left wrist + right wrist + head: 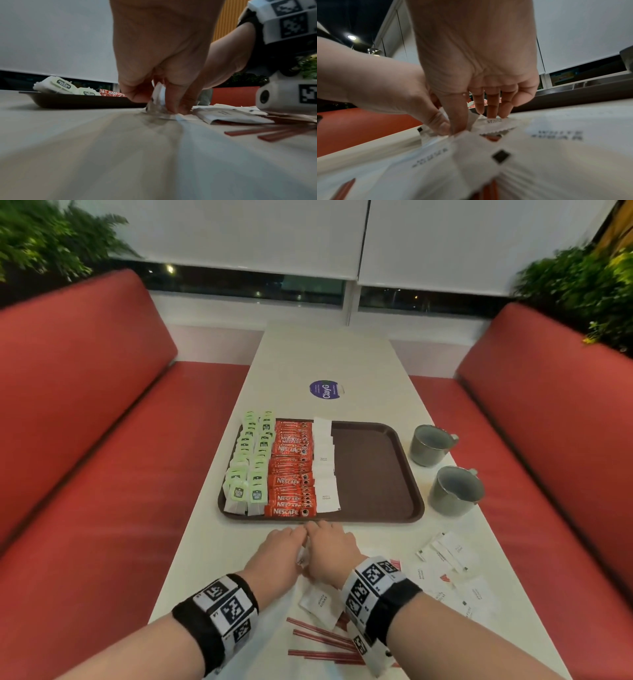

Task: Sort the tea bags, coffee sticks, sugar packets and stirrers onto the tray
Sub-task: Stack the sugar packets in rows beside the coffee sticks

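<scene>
The brown tray (376,474) holds a column of green tea bags (248,463), red coffee sticks (291,470) and white sugar packets (324,463); its right half is bare. Just before the tray's near edge my two hands meet on the table. My left hand (281,553) (154,105) pinches upright white sugar packets (159,93) between thumb and fingers. My right hand (329,549) (471,119) points its fingertips (493,112) down, and a sugar packet (494,121) rises between its thumb and fingers. Loose sugar packets (448,556) and red stirrers (322,642) lie around my wrists.
Two grey mugs (432,444) (455,491) stand on the table right of the tray. A purple round sticker (326,389) sits beyond the tray. Red bench seats (102,474) flank the narrow white table (205,559) on both sides.
</scene>
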Demonstrator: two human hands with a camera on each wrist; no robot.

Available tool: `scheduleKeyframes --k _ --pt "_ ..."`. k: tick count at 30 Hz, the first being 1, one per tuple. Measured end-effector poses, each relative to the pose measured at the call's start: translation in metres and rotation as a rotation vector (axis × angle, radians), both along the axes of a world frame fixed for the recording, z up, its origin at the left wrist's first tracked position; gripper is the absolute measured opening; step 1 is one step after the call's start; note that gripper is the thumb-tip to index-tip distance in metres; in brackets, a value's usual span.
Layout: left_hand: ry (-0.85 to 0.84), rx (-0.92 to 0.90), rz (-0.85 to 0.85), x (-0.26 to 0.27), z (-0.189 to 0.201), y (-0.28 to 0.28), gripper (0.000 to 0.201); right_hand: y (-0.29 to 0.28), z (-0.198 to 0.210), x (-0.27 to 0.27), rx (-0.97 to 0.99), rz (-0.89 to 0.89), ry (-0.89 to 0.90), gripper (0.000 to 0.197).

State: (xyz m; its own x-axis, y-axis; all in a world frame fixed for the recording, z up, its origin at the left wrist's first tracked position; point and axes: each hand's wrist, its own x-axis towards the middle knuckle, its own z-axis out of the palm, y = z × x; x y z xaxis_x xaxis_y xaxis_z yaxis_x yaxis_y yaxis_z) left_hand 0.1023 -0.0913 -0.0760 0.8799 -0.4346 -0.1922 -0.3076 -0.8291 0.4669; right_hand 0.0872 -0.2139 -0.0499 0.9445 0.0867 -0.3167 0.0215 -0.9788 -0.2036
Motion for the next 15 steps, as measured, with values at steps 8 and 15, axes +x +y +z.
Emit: scheduleKeyframes --k 8,15 --pt "0.04 -0.066 0.124 -0.005 0.019 0.012 0.018 -0.005 -0.004 -0.006 0.008 -0.008 -0.016 0.038" --pt "0.186 -0.305 0.412 -0.003 0.028 0.031 0.022 -0.004 0.002 -0.002 0.039 -0.038 0.076 0.07"
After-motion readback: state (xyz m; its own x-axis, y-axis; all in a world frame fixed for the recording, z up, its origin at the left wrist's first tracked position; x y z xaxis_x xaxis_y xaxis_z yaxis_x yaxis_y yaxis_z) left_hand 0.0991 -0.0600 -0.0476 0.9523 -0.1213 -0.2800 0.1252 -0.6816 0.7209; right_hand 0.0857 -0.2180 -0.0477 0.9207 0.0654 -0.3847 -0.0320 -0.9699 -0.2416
